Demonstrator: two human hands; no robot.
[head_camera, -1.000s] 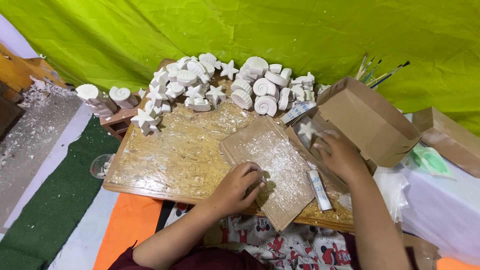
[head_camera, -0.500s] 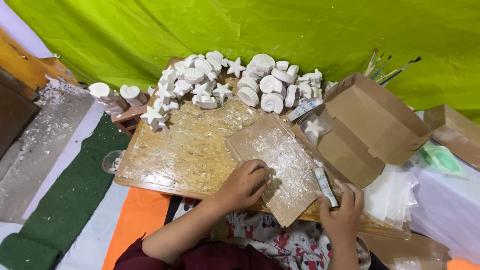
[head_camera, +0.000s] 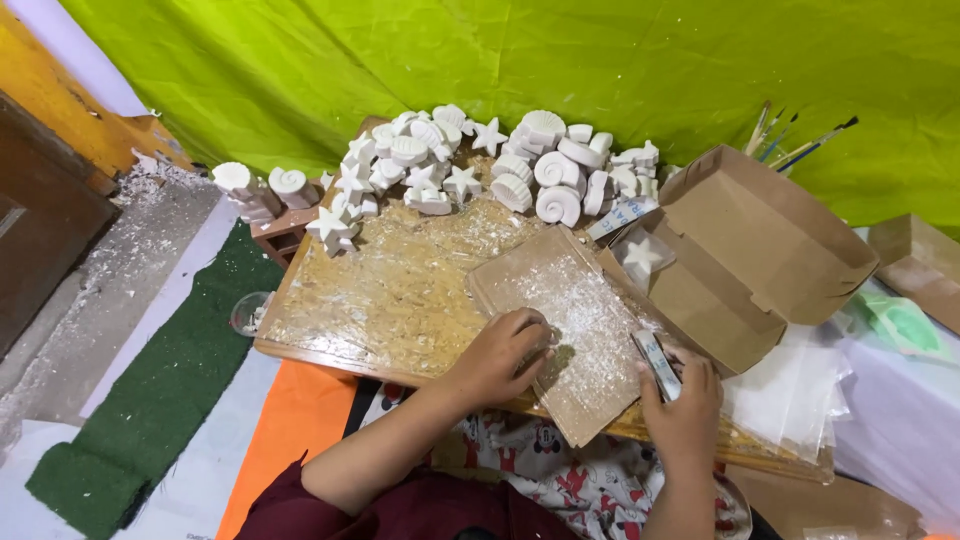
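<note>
L hand (head_camera: 505, 352) grip closed on a small piece, rubbing it on the dusty cardboard sheet (head_camera: 580, 325); R hand (head_camera: 685, 405), closed on the sheet's near-right edge w/ a small flat tool (head_camera: 657, 362), should pin it firm & flat.

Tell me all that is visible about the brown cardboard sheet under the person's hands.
The cardboard sheet is a flat, roughly rectangular piece of brown card, dusted with white powder. It lies turned at an angle on the chipboard work board, its near corner reaching past the board's front edge. The left hand presses down on its left side. The right hand rests at its right edge beside a small flat tool. An open cardboard box lies just beyond it.
</note>
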